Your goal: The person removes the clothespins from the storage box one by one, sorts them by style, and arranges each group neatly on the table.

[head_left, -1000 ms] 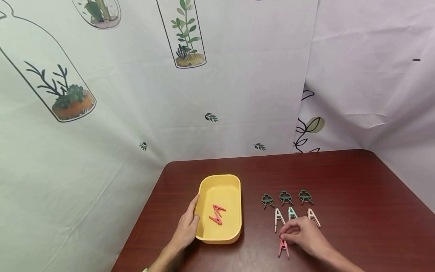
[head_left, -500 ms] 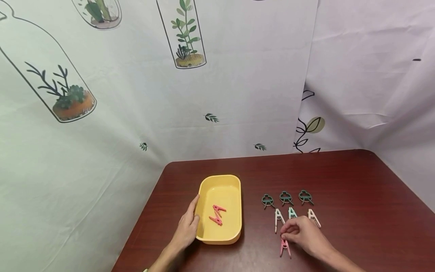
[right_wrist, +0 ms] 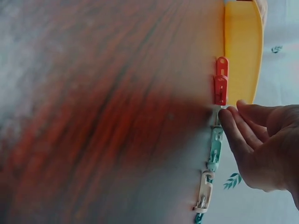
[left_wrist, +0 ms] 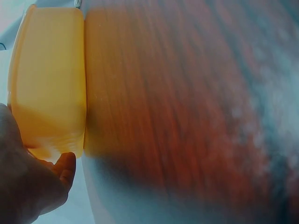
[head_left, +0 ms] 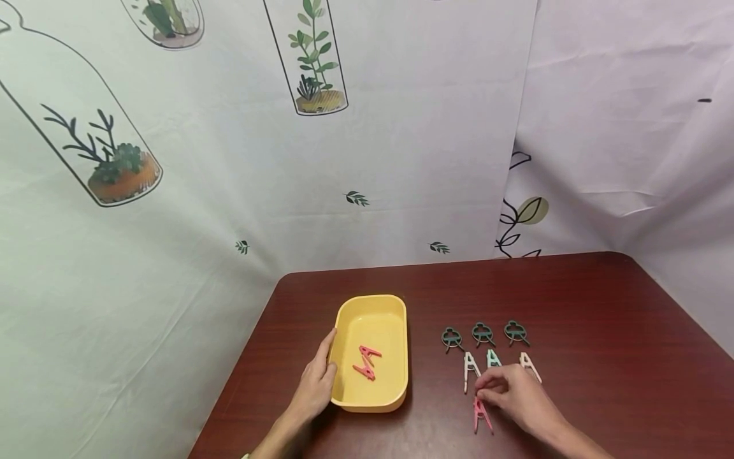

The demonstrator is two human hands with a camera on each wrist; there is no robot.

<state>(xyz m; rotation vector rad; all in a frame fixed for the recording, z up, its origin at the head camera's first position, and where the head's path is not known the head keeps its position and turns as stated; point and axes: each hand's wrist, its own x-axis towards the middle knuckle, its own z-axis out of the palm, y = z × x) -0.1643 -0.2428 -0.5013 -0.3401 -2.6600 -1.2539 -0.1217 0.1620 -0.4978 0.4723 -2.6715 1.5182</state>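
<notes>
My left hand (head_left: 314,382) holds the left wall of a yellow plastic basin (head_left: 406,357), as the left wrist view (left_wrist: 51,79) also shows. Two pink clothespins (head_left: 367,363) lie inside it. At the right, my right hand (head_left: 513,395) is at the upper end of another pink clothespin (head_left: 480,414), which lies on the table with its legs toward me. In the right wrist view, the thumb and fingers of that hand (right_wrist: 266,144) stand apart beside the red-looking clothespin (right_wrist: 221,88). A white clothespin (head_left: 470,370) and a partly covered teal clothespin (head_left: 493,358) lie just beyond.
A cream clothespin (head_left: 529,364) lies right of the teal one. Behind them sit three dark green round clips (head_left: 482,333) in a row. The dark red wooden table (head_left: 573,306) meets a patterned white cloth backdrop (head_left: 401,159) at its far edge.
The pink clothespin under my right hand has turned slightly and shifted a little to the right. My left hand and the basin have stayed in place.
</notes>
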